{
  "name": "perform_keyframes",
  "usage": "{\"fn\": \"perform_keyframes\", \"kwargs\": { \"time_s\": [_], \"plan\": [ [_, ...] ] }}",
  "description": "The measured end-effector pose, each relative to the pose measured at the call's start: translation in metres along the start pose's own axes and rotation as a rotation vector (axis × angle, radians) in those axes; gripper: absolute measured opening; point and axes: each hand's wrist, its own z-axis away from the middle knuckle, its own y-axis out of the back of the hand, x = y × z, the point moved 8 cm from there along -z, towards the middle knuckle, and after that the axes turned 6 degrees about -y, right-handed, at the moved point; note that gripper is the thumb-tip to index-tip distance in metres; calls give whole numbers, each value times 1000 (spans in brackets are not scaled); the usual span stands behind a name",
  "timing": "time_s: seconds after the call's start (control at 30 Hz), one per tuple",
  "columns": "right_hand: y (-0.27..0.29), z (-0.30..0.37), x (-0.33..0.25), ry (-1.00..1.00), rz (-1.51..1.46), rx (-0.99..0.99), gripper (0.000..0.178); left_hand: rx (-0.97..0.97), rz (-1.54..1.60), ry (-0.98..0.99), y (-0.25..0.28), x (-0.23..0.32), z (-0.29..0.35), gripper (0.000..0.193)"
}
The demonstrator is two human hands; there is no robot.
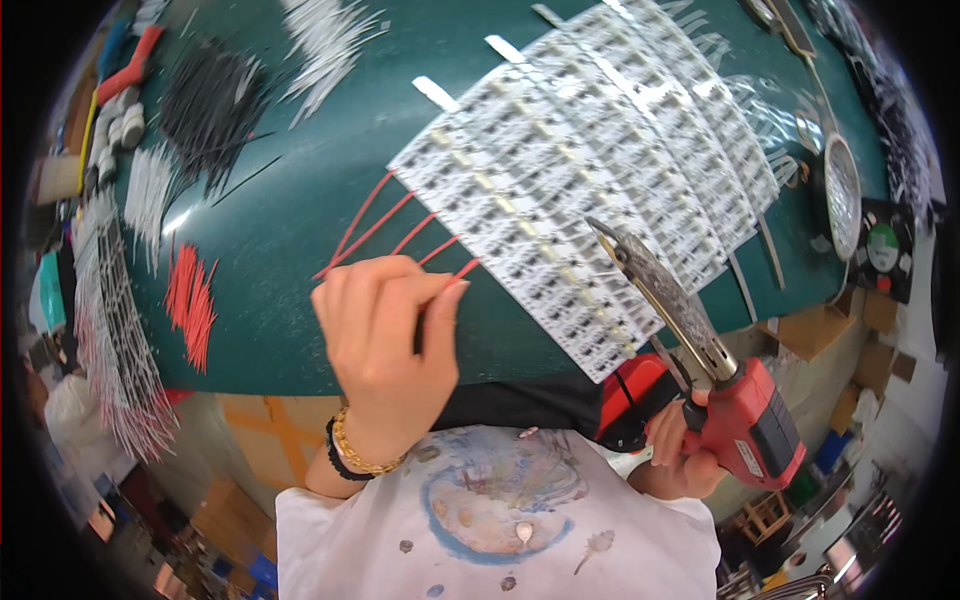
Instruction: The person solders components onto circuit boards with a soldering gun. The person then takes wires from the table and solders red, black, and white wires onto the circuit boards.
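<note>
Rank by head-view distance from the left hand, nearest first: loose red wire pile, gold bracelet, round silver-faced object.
1. Gold bracelet: on the wrist of the left hand.
2. Loose red wire pile: to its left.
3. Round silver-faced object: far right.

Loose strands and cartons around a green desk [270,335]

At upper left on the desk, a tangled heap of black wires [207,105], a few strays sticking out to the right. Above and right of that heap, a spread of white strips [325,45], running to the top of the view. Just below and left, a smaller white bundle [150,195]. Along the left edge, a long sheaf of pale strands [115,320], reddish at the lower ends. Above the sheaf, grey-white cylinders [118,130] near a red angled piece [130,68]. Far right, a round dish [843,195], silvery inside, near glossy clear plastic [775,110]. Off the desk, an open cardboard box [815,325] at right and a taped brown carton [265,430] at lower left.
</note>
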Motion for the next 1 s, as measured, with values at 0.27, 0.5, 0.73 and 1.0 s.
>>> {"fn": "perform_keyframes", "kwargs": {
  "time_s": [0.27, 0.5, 0.73, 1.0],
  "plan": [
    [33, 46, 10, -25, 47, 306, 77, -43, -59, 74, -6, -2, 2, 13],
    [48, 31, -12, -69, 75, 485, 56, -63, -39, 95, -12, -9, 6, 7],
    [69, 23, -25, 100, -74, 433, 47, -91, -257, 51, -7, -15, 9, 14],
    [85, 33, -25, 170, -155, 435, 44, -76, -255, 50, -12, -11, 5, 17]
  ]
}}
